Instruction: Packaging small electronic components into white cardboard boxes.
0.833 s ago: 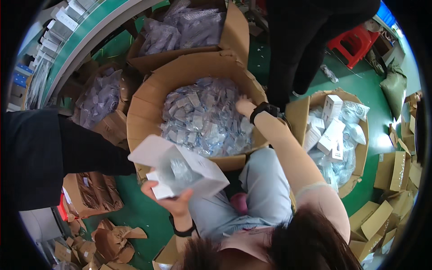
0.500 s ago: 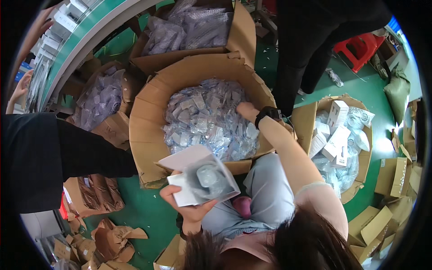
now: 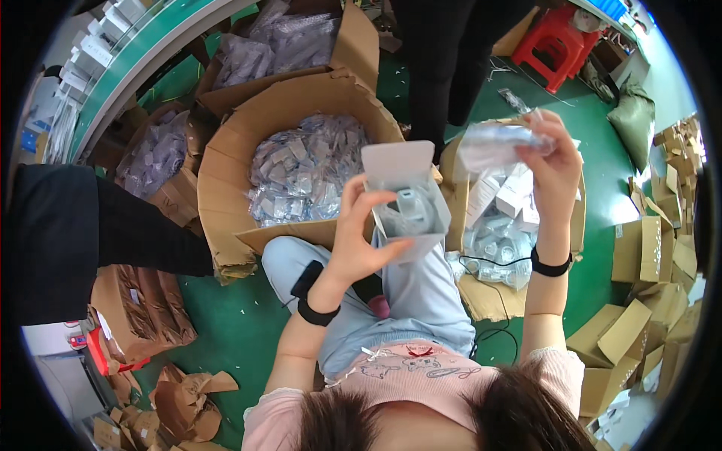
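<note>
My left hand point(image 3: 359, 234) is closed around the side of a small white box point(image 3: 410, 244), its thumb and finger reaching over the near rim. The box's lid stands up, and a clear plastic-wrapped piece point(image 3: 412, 210) sits inside; its kind I cannot make out. Raised at the right, my right hand point(image 3: 555, 161) pinches a clear plastic bag point(image 3: 496, 143), which is slightly blurred and has unclear contents. Left of the white box is a large round-sided carton point(image 3: 226, 180) full of small clear packets point(image 3: 301, 169).
Below my right hand, another carton point(image 3: 492, 297) holds white boxes point(image 3: 515, 188) and clear wrapped pieces. Beyond stand a person's dark-clothed legs point(image 3: 432, 68) and a red stool point(image 3: 553, 49). Another dark-clothed leg point(image 3: 150, 222) reaches in at left. Cardboard boxes point(image 3: 647, 248) pile up at right.
My right hand has come out of the carton of packets and risen to the right with a clear bag. My left hand has moved the white box rightward and up. The view has shifted.
</note>
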`<state>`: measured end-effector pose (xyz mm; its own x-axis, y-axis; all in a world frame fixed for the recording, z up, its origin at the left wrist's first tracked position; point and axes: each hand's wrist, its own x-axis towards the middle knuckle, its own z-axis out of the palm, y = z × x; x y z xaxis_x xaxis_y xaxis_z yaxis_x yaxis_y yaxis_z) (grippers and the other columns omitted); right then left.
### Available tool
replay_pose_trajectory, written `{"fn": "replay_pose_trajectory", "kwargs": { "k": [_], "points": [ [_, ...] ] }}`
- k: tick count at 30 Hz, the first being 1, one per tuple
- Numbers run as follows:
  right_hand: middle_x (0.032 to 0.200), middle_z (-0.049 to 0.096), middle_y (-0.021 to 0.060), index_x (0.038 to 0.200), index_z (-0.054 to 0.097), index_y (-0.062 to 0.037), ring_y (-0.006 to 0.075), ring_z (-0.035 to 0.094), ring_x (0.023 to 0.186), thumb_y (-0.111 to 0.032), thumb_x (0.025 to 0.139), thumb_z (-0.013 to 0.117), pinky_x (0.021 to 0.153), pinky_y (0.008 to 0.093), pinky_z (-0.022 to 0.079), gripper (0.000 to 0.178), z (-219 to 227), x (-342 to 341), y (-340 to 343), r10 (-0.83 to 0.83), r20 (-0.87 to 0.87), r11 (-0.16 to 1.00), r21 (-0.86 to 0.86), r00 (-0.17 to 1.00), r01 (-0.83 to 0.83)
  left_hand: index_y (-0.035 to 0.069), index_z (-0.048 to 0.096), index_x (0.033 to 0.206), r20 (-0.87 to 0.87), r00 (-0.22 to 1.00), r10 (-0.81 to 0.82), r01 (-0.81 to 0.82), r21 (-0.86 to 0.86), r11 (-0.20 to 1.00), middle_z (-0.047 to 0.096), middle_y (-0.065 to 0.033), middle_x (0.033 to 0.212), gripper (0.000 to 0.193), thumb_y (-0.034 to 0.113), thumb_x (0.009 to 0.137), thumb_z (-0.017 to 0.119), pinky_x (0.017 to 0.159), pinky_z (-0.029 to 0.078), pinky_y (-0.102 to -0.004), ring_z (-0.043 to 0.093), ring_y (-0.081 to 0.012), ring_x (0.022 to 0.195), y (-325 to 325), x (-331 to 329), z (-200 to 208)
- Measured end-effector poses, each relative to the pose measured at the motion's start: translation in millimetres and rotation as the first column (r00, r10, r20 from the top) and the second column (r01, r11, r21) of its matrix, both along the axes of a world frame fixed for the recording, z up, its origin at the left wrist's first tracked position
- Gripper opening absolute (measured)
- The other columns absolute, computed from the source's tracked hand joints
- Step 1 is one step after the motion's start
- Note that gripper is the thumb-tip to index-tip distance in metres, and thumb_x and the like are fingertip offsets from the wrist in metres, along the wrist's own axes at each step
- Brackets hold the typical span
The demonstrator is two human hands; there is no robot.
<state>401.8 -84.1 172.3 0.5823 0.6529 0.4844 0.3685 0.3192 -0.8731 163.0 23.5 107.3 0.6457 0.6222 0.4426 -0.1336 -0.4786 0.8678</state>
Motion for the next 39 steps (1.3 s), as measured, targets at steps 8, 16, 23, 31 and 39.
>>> {"fn": "replay_pose_trajectory", "kwargs": {
  "k": [8,16,23,31,39],
  "points": [
    [0.085,0.06,0.0117,0.085,0.062,-0.0017,0.0214,0.059,0.079,0.012,0.057,0.061,0.064,0.0264,0.049,0.031,34,-55,-20,0.183,0.621,0.98,-0.058,0.762,-0.189,0.0,0.057,0.071,-0.328,0.931,0.161,-0.154,0.049,0.987,0.053,-0.0092,0.082,0.016,0.008,0.06,0.066,0.06,0.041,-0.0283,0.054,-0.0192,0.068,-1,6,36],
    [0.085,0.059,0.0101,0.088,0.06,-0.0019,0.0242,0.059,0.076,0.004,0.06,0.06,0.061,0.0285,0.048,0.029,42,-68,-2,0.408,0.769,0.89,-0.213,0.492,-0.404,-0.002,0.06,0.063,-0.362,0.924,0.125,-0.183,-0.128,0.975,0.055,-0.0085,0.058,0.015,0.012,0.061,0.065,0.05,0.039,-0.0286,0.051,-0.0164,0.051,19,14,34],
    [0.082,0.055,0.0073,0.09,0.056,-0.0008,0.0217,0.055,0.077,-0.002,0.064,0.056,0.064,0.0296,0.047,0.025,35,-81,8,0.535,0.828,0.83,-0.477,0.17,-0.288,0.0,0.063,0.068,-0.326,0.93,0.17,-0.2,-0.059,0.978,0.059,-0.0049,0.059,0.012,0.012,0.064,0.065,0.049,0.039,-0.024,0.05,-0.0102,0.052,18,14,27],
    [0.085,0.053,0.0046,0.091,0.057,-0.0042,0.0244,0.051,0.087,-0.008,0.064,0.061,0.08,0.0347,0.042,0.027,-2,-93,7,0.436,0.843,0.893,-0.363,0.314,-0.265,0.001,0.063,0.07,-0.29,0.915,0.279,-0.293,-0.003,0.956,0.06,-0.0061,0.061,0.012,0.012,0.067,0.065,0.05,0.041,-0.0245,0.052,-0.0111,0.052,8,17,20],
    [0.085,0.053,0.0022,0.084,0.06,-0.0071,0.0241,0.049,0.092,-0.017,0.06,0.068,0.092,0.0474,0.032,0.027,-1,-98,-7,0.282,0.924,0.959,-0.279,0.256,-0.05,0.001,0.049,0.103,0.117,0.977,0.179,-0.122,-0.379,0.917,0.055,-0.0082,0.096,0.032,0.009,0.075,0.061,0.075,0.042,-0.0265,0.054,-0.0145,0.085,-10,17,-2]
  ]
}}
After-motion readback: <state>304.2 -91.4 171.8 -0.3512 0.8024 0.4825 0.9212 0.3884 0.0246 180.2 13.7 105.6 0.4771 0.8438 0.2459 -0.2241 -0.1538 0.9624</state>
